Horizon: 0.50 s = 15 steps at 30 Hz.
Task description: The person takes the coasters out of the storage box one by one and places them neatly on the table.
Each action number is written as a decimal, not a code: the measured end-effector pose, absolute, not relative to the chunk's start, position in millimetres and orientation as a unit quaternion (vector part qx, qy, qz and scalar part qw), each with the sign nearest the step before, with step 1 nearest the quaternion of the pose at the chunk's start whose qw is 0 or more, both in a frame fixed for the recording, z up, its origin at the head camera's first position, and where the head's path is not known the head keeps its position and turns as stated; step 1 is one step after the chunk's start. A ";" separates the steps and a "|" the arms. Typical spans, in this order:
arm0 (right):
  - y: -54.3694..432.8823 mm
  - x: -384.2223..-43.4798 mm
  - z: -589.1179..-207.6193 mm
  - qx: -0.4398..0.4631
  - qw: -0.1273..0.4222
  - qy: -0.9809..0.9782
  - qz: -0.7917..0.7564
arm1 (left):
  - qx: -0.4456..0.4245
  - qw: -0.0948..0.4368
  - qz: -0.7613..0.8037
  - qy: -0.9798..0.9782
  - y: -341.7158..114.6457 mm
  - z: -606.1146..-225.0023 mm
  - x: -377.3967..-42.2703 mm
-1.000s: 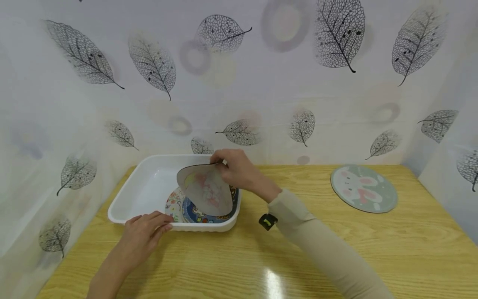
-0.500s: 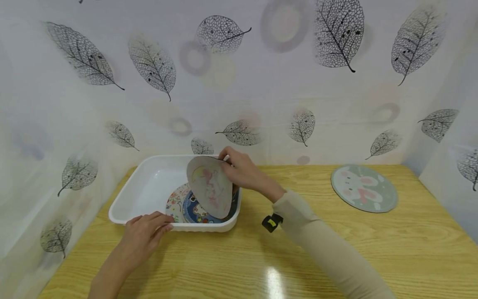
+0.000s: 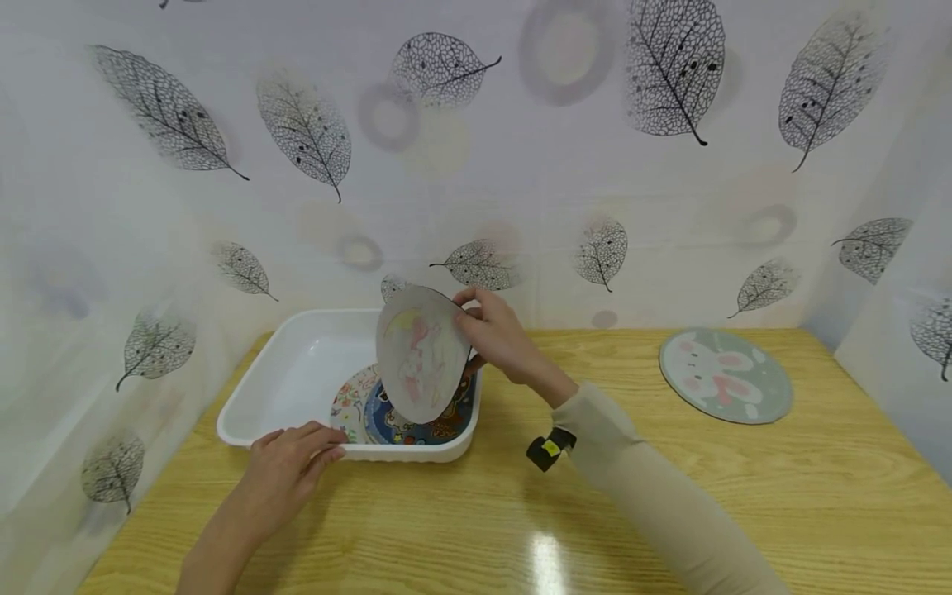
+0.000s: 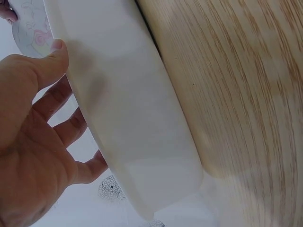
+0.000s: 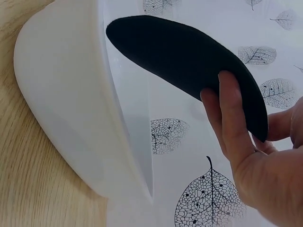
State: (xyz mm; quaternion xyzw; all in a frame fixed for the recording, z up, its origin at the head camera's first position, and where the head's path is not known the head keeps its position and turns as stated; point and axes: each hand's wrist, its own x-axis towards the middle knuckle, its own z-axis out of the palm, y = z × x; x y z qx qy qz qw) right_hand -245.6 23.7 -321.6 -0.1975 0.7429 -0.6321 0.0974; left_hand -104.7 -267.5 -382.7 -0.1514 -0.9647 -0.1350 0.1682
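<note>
While our left hand (image 3: 278, 471) hooks spread fingers over the near rim of the white tub (image 3: 435, 453), thumb against it, our right hand (image 3: 506, 340) pinches the pale round mat (image 3: 420, 359) by its right edge, fingers flat on the black back. The mat hangs tilted above the tub's right end; the tub sits by the table's (image 3: 610, 512) back left corner, and the rabbit mat (image 3: 727, 378) lies near its back right corner. We find the held mat's print washed out, and it partly covers the blue mat (image 3: 378, 413) and the flowered mat (image 3: 348, 401). Our left fingertips are hidden in the left wrist view. Compared with half a second ago, the held mat is higher, its top now above the tub's far rim.
</note>
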 end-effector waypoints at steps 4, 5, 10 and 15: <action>25.8 -244.7 -322.5 -0.183 0.087 0.735 -0.647 | -0.151 0.169 -0.133 -0.965 -268.1 -383.0 -104.6; 26.3 -244.4 -323.0 -0.182 0.084 0.734 -0.649 | -0.152 0.169 -0.131 -0.965 -268.2 -383.0 -104.7; 30.3 -243.2 -324.5 -0.187 0.066 0.733 -0.650 | -0.150 0.161 -0.129 -0.967 -268.8 -381.8 -104.8; 34.4 -241.8 -322.6 -0.192 0.054 0.725 -0.659 | -0.152 0.164 -0.130 -0.966 -268.9 -381.3 -105.0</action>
